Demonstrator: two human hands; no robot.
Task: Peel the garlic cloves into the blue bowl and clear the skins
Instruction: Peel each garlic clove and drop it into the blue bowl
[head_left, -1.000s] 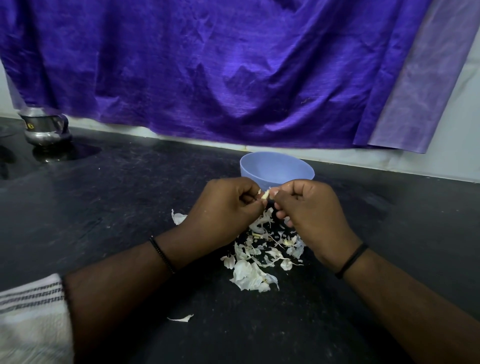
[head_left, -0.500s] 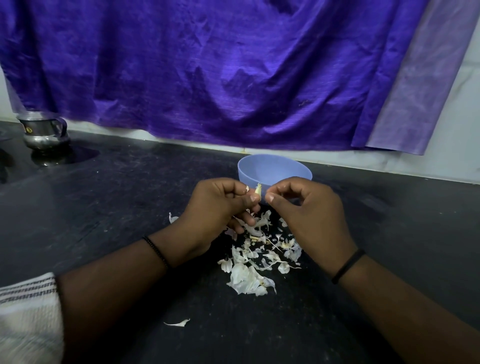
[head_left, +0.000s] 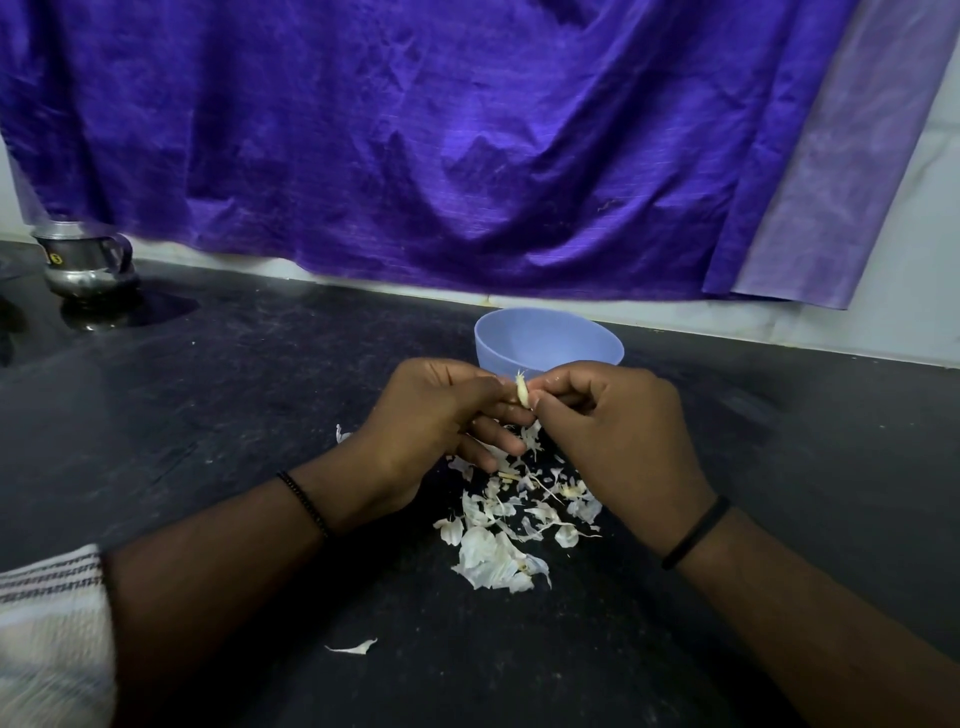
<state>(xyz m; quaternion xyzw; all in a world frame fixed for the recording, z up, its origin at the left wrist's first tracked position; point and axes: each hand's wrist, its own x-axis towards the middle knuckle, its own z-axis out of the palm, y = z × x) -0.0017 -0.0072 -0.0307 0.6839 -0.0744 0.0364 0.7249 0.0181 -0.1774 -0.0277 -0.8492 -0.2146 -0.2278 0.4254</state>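
Observation:
A small pale garlic clove (head_left: 522, 392) stands between my two hands, just in front of the blue bowl (head_left: 550, 340). My left hand (head_left: 436, 421) pinches the clove from the left with curled fingers. My right hand (head_left: 618, 431) meets it from the right, its thumb and forefinger pinching at the clove's skin. Beneath both hands a heap of white garlic skins (head_left: 511, 525) lies on the dark counter. The bowl's inside is hidden from this angle.
A steel jug (head_left: 83, 260) stands at the far left on the black counter (head_left: 208, 415). A purple cloth (head_left: 415, 145) hangs along the back wall. One stray skin (head_left: 353, 648) lies near the front, and another skin (head_left: 343, 434) peeks out behind my left wrist.
The clove now shows a little more between my fingertips, which have shifted their pinch on it. Both hands stay close together over the skins.

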